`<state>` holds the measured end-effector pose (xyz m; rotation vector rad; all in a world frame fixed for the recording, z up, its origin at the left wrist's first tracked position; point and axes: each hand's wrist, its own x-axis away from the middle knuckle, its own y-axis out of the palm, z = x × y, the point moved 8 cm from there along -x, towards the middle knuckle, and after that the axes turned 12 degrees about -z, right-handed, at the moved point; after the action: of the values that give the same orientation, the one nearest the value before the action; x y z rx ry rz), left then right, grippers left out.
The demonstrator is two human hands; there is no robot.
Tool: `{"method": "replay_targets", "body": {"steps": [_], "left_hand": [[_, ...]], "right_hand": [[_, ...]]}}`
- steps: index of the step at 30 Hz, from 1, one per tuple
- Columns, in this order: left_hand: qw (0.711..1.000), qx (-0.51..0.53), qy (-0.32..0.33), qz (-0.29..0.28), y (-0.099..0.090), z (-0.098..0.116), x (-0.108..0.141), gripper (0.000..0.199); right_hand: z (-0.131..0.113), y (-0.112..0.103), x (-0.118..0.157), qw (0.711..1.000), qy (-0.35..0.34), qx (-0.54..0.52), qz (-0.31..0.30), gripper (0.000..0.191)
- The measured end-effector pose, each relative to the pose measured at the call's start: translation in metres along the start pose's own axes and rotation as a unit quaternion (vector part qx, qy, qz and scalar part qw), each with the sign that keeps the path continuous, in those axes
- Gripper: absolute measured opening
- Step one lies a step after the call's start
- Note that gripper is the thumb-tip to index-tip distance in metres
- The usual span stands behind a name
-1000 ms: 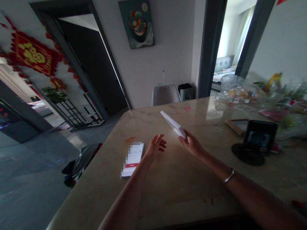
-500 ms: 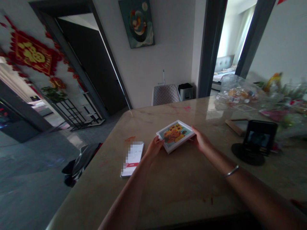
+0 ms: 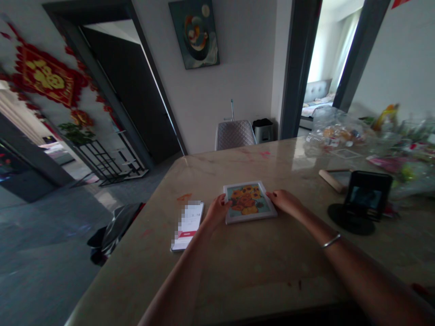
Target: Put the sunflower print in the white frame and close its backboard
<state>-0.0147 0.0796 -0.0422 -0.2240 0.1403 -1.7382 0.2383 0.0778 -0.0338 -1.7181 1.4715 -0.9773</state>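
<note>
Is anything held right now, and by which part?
A framed sunflower picture, flat on the counter, the left hand at its left edge, the right hand at its right edge; whether they grip cannot be told.

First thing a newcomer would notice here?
The bright sunflower picture in a white frame lies on the marble table top, with the left hand and right hand at its sides. A red-and-gold hanging covers the wall at far left, and an abstract painting hangs on the back wall.
</note>
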Motion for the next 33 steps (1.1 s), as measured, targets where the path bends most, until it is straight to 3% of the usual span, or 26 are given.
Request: {"method": "replay_targets", "body": {"steps": [9, 13, 16, 19, 22, 24, 25, 28, 33], "left_hand": [[0.989, -0.146, 0.004, 0.007, -0.002, 0.002, -0.001, 0.045], [0.998, -0.068, 0.000, -0.007, 0.000, 0.004, 0.004, 0.050], [0.999, 0.030, -0.007, -0.027, 0.006, 0.008, 0.010, 0.051], [0.992, 0.108, -0.017, -0.061, 0.025, 0.013, 0.017, 0.048], [0.975, 0.156, -0.033, -0.153, 0.060, 0.018, 0.026, 0.055], [0.962, 0.174, -0.053, -0.205, 0.079, 0.019, 0.031, 0.058], [0.959, 0.180, -0.062, -0.208, 0.081, 0.018, 0.032, 0.055], [0.966, 0.207, -0.079, -0.136, 0.059, 0.011, 0.026, 0.041], [0.954, 0.290, -0.049, 0.062, -0.011, -0.003, 0.011, 0.039]], "right_hand": [[-0.007, 0.001, 0.003, 0.999, -0.005, 0.034, -0.011, 0.044], [-0.007, 0.001, 0.001, 1.000, -0.012, 0.003, -0.011, 0.039], [-0.013, -0.008, 0.003, 0.990, -0.049, -0.130, 0.017, 0.032], [-0.022, -0.030, 0.014, 0.931, -0.106, -0.327, 0.122, 0.049], [-0.041, -0.044, 0.034, 0.877, -0.181, -0.396, 0.202, 0.069], [-0.057, -0.042, 0.045, 0.885, -0.212, -0.366, 0.195, 0.068], [-0.065, -0.038, 0.048, 0.903, -0.215, -0.327, 0.177, 0.060], [-0.085, -0.024, 0.056, 0.936, -0.253, -0.213, 0.117, 0.043], [-0.110, -0.004, 0.065, 0.923, -0.371, -0.073, 0.066, 0.049]]}}
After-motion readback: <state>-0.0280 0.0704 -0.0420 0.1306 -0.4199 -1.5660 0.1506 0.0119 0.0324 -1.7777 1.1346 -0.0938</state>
